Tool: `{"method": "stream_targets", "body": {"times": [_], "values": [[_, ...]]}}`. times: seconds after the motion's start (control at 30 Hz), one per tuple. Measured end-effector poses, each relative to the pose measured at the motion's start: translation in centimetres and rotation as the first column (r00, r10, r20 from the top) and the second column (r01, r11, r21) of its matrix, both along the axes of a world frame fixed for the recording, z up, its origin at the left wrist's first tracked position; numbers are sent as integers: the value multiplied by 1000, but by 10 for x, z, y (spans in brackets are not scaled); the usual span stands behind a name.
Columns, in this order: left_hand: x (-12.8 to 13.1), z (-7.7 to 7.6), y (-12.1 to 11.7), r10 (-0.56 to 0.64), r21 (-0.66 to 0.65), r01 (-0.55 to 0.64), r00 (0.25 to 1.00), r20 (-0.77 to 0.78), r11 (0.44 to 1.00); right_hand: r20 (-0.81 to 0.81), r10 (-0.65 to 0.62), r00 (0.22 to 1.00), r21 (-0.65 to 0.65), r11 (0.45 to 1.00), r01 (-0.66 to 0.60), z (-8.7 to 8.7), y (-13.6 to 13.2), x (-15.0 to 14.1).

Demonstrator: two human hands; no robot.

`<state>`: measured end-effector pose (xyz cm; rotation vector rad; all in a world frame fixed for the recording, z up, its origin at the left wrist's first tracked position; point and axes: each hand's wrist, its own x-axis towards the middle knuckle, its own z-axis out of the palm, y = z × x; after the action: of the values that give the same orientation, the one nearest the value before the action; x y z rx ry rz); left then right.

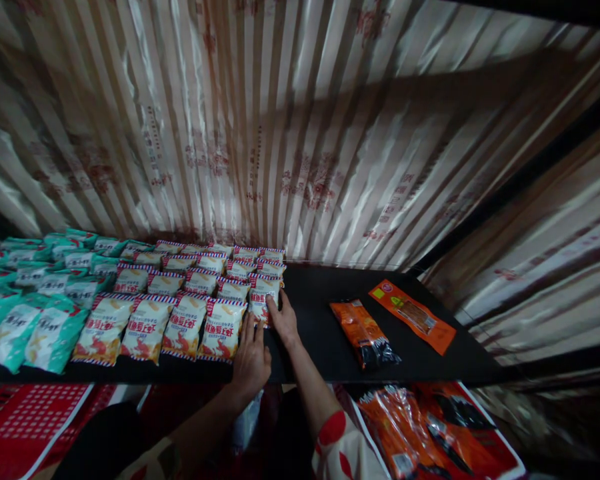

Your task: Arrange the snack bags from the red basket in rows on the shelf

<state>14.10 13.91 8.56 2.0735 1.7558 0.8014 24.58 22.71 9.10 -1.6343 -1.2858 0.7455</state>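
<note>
Several rows of cream-and-orange snack packets (183,325) with striped edges stand on a black shelf (305,313). My right hand (284,321) is at a snack packet (264,300) at the right end of the rows, its thumb on the printed front and its fingers along the right edge. Below and to the left is my left hand (253,360), fingers stretched out together, tips near that packet's lower left side and beside the front-row packet (223,330). The left hand grips nothing that I can see.
Teal snack packets (53,333) fill the shelf's left side. An orange-and-black packet (364,333) and a flat orange packet (413,315) lie on the right. Under the shelf's front edge are a red basket (25,427) and a container of orange packets (405,427). A pleated printed sheet (260,133) hangs behind.
</note>
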Motion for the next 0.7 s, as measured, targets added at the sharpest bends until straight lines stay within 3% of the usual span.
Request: {"method": "stream_targets", "body": {"times": [0.4,0.7], "values": [[1,-4,3,-21,26,20,999,48,999,-33,16,999,60,998,-14,0,9,4],[3,5,-4,-14,9,14,999,35,1000,40,-67,997,48,997,65,-3,-20,-3]]}}
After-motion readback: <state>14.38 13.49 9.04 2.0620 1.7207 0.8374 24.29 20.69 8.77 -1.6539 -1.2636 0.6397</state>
